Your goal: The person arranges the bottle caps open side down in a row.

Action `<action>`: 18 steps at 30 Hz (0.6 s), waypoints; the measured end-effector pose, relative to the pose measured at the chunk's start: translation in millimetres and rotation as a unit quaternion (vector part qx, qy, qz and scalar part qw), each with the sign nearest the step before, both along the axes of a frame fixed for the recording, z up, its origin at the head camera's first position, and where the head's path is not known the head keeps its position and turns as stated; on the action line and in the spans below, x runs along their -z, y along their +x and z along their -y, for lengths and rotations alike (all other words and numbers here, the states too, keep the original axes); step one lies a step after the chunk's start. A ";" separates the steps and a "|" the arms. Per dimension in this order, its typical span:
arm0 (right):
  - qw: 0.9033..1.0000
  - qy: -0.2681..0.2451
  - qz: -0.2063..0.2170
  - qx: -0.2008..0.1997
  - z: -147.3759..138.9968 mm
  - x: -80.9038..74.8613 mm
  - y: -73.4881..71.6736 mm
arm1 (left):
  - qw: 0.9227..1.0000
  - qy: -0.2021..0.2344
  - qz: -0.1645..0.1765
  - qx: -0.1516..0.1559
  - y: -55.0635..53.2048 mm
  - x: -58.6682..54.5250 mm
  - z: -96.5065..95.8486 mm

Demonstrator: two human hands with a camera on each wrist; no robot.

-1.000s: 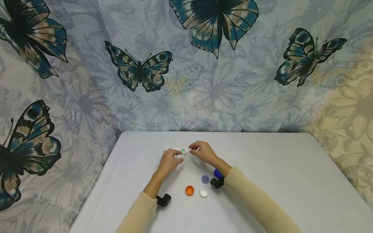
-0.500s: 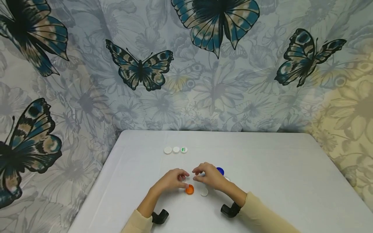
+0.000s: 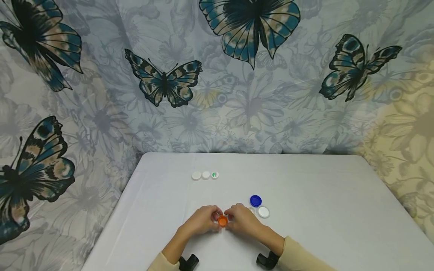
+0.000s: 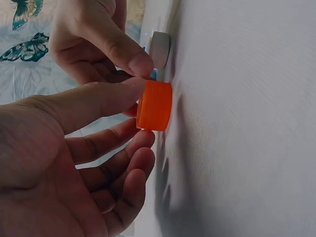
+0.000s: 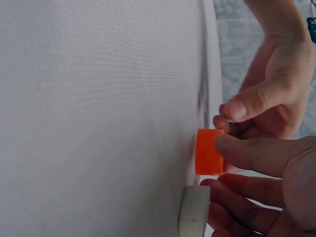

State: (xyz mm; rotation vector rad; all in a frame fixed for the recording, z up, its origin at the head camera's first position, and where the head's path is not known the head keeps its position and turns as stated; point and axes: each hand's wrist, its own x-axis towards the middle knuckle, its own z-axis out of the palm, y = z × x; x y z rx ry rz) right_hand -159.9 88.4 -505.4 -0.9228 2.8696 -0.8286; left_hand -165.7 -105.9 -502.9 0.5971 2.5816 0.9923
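Note:
An orange bottle cap [image 3: 222, 221] sits between my two hands near the front of the table, its open hollow side up in the head view. My left hand [image 3: 202, 220] pinches it from the left with thumb and index finger. In the left wrist view, that thumb lies at the upper rim of the orange cap [image 4: 157, 106], close over the table. From the other side my right hand [image 3: 245, 220] holds it too; its thumb presses on the orange cap [image 5: 210, 152] in the right wrist view. A white cap [image 5: 195, 212] stands right beside the right fingers.
Farther back, two plain white caps [image 3: 196, 175] and a white cap with a green mark [image 3: 215, 175] form a row. Right of my hands lie a blue cap [image 3: 255, 200] and a white cap [image 3: 263, 212]. A pale cap [image 3: 252, 210] is partly hidden behind my right hand.
Both hands have come back from the row of caps toward the front and taken hold of the orange cap. The row stays in place; my right hand now covers caps seen earlier.

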 end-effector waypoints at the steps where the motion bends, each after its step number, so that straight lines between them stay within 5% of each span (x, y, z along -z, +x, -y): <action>1: 1.000 -0.003 -0.001 0.000 1.2 1.4 0.5 | 1.000 -0.001 -0.002 -0.001 0.7 -0.3 -0.4; 18: 1.000 -0.009 -0.012 0.005 2.3 4.3 3.7 | 0.999 -0.006 -0.003 -0.035 2.6 -0.3 -9.5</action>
